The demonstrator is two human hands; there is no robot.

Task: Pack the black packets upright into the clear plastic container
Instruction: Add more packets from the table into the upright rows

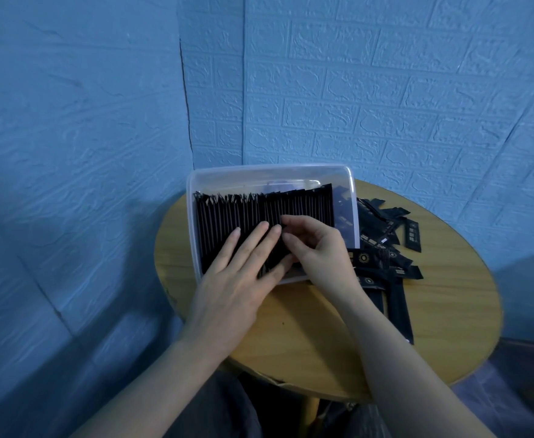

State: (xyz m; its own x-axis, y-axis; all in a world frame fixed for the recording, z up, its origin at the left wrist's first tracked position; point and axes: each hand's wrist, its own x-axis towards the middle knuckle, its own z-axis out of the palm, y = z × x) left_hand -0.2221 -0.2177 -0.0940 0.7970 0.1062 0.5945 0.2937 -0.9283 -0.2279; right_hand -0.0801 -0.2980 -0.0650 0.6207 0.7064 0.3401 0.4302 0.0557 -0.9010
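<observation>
A clear plastic container (269, 173) sits at the back left of a round wooden table (449, 311). Inside it stands a tight row of black packets (227, 216) on edge, filling most of its width. My left hand (237, 279) lies flat with fingers spread on the tops of the packets near the container's front. My right hand (316, 248) is beside it, its fingertips pinching into the row at the packets' upper edges; what exactly it grips is hidden by the fingers. A loose pile of black packets (382, 248) lies on the table to the right of the container.
Blue textured walls stand close behind and to the left of the table, meeting in a corner behind the container. The loose packets spread from the container's right side toward the table's front right. My knees show under the table's near edge.
</observation>
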